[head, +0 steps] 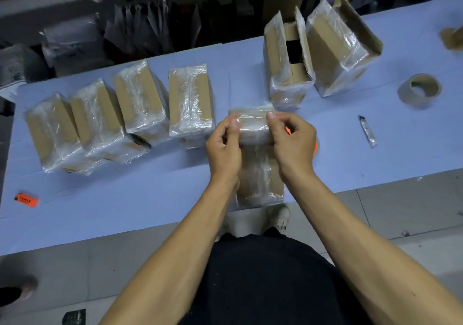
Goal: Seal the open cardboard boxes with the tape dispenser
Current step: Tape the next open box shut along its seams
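A tape-wrapped cardboard box (pixel 260 177) stands at the table's near edge, right in front of me. My left hand (pixel 224 146) grips its top left edge, thumb pressed on the glossy tape. My right hand (pixel 293 141) pinches the top right edge the same way. An orange object (pixel 315 146), possibly the tape dispenser, shows only as a sliver behind my right hand. Two boxes with open flaps (pixel 288 56) (pixel 343 46) stand at the back right.
Several taped boxes (pixel 142 99) lie in a row on the blue table (pixel 155 194) to the left. A brown tape roll (pixel 419 90) and a small wrapped cutter (pixel 367 131) lie to the right. A small orange item (pixel 26 199) sits near the left edge.
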Motion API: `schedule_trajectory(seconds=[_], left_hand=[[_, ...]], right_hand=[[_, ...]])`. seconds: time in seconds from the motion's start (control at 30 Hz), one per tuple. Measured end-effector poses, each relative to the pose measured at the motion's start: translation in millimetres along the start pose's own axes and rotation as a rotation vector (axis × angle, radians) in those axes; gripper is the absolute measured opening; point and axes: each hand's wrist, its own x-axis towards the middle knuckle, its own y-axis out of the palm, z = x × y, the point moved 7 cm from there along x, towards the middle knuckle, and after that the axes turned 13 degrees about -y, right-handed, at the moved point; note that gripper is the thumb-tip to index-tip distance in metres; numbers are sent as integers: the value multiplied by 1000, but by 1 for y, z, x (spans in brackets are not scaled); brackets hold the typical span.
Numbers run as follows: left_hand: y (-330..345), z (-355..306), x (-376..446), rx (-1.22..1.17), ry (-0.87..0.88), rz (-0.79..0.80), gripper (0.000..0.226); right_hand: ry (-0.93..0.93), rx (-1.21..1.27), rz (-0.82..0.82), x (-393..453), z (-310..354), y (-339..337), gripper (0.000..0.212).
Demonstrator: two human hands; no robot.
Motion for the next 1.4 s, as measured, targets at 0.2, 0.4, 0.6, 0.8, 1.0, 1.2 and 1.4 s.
schedule_trajectory(seconds=[0.2, 0.4, 0.6, 0.8, 1.0, 1.2, 1.4], left_hand=[[-4, -9, -2, 61, 117, -66, 24], [8, -13, 4, -32, 1, -42, 35], [18, -13, 18, 175, -53, 150, 17], [1, -21, 19, 579, 280, 393, 34], [-15, -13, 14, 583, 254, 78, 25], [-50, 52, 13, 545, -118, -94, 38], [-74, 64, -2, 491, -216, -183, 34]], right_hand=[[-9, -31, -76, -9, 0, -2, 13], [73, -57, 30, -12, 11, 14, 47], [24, -194, 100, 2, 16, 17, 44], [119, -40, 228, 20, 4, 18, 49], [194, -326, 403, -10, -23, -17, 56], [249, -586, 382, -32, -51, -55, 71], [302, -493, 378, -47, -65, -51, 49]])
